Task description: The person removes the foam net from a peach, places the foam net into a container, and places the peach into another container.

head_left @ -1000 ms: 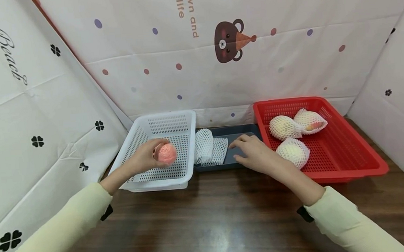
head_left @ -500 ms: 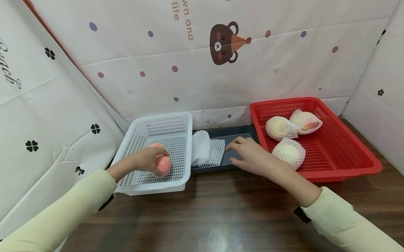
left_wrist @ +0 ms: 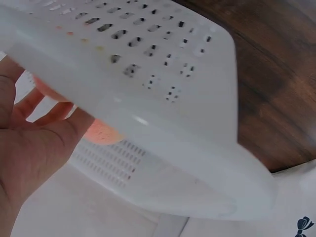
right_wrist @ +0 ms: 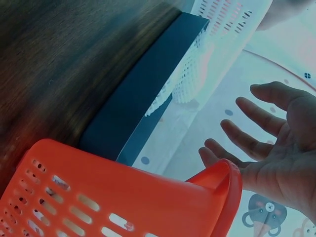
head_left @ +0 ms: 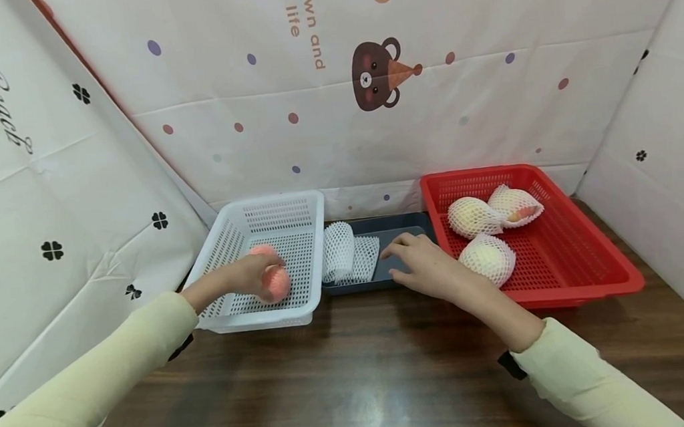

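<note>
In the head view my left hand [head_left: 249,276] is down inside the white basket [head_left: 311,318], fingers and thumb curved round a pinkish-orange peach [head_left: 276,283]. A second peach [head_left: 262,250] shows just behind the fingers. From the left wrist, the basket's rim cuts across the view and hides part of the fingers, with a peach [left_wrist: 102,133] beyond the thumb. My right hand [head_left: 423,264] hovers over the right part of a dark grey tray [head_left: 402,223], its fingers loosely bent and holding nothing. White foam net sleeves [head_left: 339,250] lie in the tray's left part.
To the right stands a red basket [head_left: 607,256] holding 3 fruits in foam nets, one of them a net-wrapped fruit [head_left: 488,260] close to my right forearm. Printed cloth [head_left: 253,153] walls the back and sides. The brown wooden table [head_left: 307,384] extends in front.
My left hand has lowered the peach further into the white basket, and the second peach has come into sight behind it. The right hand has stayed over the tray. The head view has shifted slightly.
</note>
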Available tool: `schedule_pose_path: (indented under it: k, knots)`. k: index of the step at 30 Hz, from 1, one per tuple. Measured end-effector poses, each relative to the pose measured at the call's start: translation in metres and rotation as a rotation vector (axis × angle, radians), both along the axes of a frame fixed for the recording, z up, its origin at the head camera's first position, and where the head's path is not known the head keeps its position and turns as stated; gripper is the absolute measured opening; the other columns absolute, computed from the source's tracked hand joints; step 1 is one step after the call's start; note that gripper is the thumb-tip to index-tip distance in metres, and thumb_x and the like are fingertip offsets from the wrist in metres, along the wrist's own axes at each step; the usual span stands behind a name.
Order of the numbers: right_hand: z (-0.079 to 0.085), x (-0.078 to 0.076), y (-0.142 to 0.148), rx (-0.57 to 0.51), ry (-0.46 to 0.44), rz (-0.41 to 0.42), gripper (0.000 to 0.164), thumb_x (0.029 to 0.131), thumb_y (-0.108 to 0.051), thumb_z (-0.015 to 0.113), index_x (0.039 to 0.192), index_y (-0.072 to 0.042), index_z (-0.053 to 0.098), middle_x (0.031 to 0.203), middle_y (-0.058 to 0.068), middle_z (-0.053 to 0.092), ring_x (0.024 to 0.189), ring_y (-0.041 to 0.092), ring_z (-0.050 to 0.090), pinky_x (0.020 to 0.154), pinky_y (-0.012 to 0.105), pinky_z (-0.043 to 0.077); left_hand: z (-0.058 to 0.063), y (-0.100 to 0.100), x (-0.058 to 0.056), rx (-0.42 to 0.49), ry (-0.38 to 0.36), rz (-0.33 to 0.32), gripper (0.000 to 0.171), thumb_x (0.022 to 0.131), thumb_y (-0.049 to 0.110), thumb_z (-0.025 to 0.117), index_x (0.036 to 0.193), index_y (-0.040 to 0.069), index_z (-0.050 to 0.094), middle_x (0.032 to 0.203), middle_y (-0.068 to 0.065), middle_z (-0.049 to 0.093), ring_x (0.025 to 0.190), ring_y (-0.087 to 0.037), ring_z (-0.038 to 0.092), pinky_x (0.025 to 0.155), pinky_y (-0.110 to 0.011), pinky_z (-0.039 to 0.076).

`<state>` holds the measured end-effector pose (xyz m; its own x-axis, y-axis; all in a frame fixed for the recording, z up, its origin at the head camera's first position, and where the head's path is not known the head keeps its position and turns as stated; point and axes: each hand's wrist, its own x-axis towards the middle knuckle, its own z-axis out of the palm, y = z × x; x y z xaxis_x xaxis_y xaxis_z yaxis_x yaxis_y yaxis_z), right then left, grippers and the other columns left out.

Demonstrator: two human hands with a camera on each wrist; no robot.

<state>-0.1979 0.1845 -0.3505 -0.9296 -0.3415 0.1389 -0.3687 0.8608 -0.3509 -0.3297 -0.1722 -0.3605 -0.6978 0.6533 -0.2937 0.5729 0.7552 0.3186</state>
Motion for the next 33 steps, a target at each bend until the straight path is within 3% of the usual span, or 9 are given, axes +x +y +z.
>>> schedule_pose_path:
  k: [3, 7, 10, 14, 18, 21, 25, 33]
  knots:
    - [0.001, 0.002, 0.003, -0.001, 0.012, 0.008, 0.035, 0.095, -0.02, 0.073, 0.128, -0.011, 0.068, 0.131, 0.016, 0.061, 0.117, 0.036, 0.057, 0.097, 0.051, 0.053, 0.006, 0.001, 0.005, 0.058, 0.045, -0.013, 0.068, 0.078, 0.0, 0.083, 0.139, -0.003, 0.054, 0.137, -0.024, 0.058, 0.121, -0.037, 0.055, 0.098, -0.053, 0.051]
    - [0.005, 0.005, 0.009, -0.007, 0.042, 0.02, 0.034, 0.094, -0.019, 0.073, 0.127, -0.01, 0.069, 0.13, 0.017, 0.06, 0.117, 0.037, 0.056, 0.099, 0.052, 0.051, 0.024, 0.002, 0.017, 0.149, 0.097, 0.009, 0.06, 0.085, 0.004, 0.079, 0.139, -0.002, 0.054, 0.138, -0.025, 0.057, 0.126, -0.042, 0.053, 0.102, -0.057, 0.048]
    - [0.009, 0.009, 0.015, -0.009, 0.071, 0.024, 0.033, 0.094, -0.017, 0.073, 0.126, -0.009, 0.069, 0.128, 0.017, 0.06, 0.115, 0.038, 0.056, 0.097, 0.052, 0.052, 0.038, 0.006, 0.034, 0.209, 0.143, 0.028, 0.057, 0.089, 0.01, 0.078, 0.14, 0.0, 0.054, 0.141, -0.021, 0.056, 0.132, -0.041, 0.05, 0.107, -0.059, 0.044]
    - [0.01, 0.014, 0.026, -0.018, 0.1, 0.009, 0.031, 0.093, -0.015, 0.074, 0.123, -0.009, 0.07, 0.127, 0.017, 0.061, 0.114, 0.038, 0.057, 0.096, 0.054, 0.052, 0.047, 0.015, 0.064, 0.315, 0.238, 0.019, 0.051, 0.091, 0.012, 0.076, 0.138, 0.006, 0.057, 0.135, -0.015, 0.062, 0.119, -0.033, 0.06, 0.099, -0.051, 0.053]
    - [0.011, 0.021, 0.045, -0.027, 0.086, -0.037, 0.036, 0.089, -0.015, 0.077, 0.124, -0.01, 0.069, 0.127, 0.017, 0.061, 0.115, 0.037, 0.057, 0.092, 0.053, 0.056, 0.047, 0.029, 0.092, 0.432, 0.301, -0.025, 0.047, 0.092, 0.009, 0.073, 0.136, 0.007, 0.059, 0.137, -0.012, 0.062, 0.116, -0.029, 0.063, 0.091, -0.045, 0.058]
    - [0.013, 0.024, 0.06, -0.023, 0.054, -0.088, 0.042, 0.087, -0.017, 0.08, 0.126, -0.009, 0.068, 0.128, 0.018, 0.06, 0.115, 0.037, 0.056, 0.086, 0.052, 0.059, 0.045, 0.041, 0.107, 0.508, 0.281, -0.047, 0.046, 0.091, 0.005, 0.072, 0.135, 0.006, 0.059, 0.138, -0.009, 0.061, 0.125, -0.028, 0.059, 0.094, -0.044, 0.057]
    - [0.016, 0.028, 0.079, 0.008, 0.023, -0.146, 0.046, 0.087, -0.019, 0.079, 0.13, -0.007, 0.066, 0.131, 0.021, 0.058, 0.117, 0.041, 0.054, 0.085, 0.055, 0.059, 0.041, 0.053, 0.115, 0.565, 0.241, -0.065, 0.045, 0.092, 0.005, 0.07, 0.136, 0.007, 0.059, 0.137, -0.005, 0.061, 0.128, -0.025, 0.057, 0.098, -0.045, 0.055]
    - [0.013, 0.039, 0.104, 0.066, 0.043, -0.183, 0.047, 0.084, -0.02, 0.081, 0.126, -0.003, 0.067, 0.127, 0.023, 0.061, 0.114, 0.043, 0.057, 0.087, 0.06, 0.057, 0.026, 0.068, 0.128, 0.575, 0.219, -0.067, 0.046, 0.094, 0.012, 0.072, 0.137, 0.012, 0.058, 0.139, 0.0, 0.059, 0.127, -0.019, 0.055, 0.096, -0.041, 0.057]
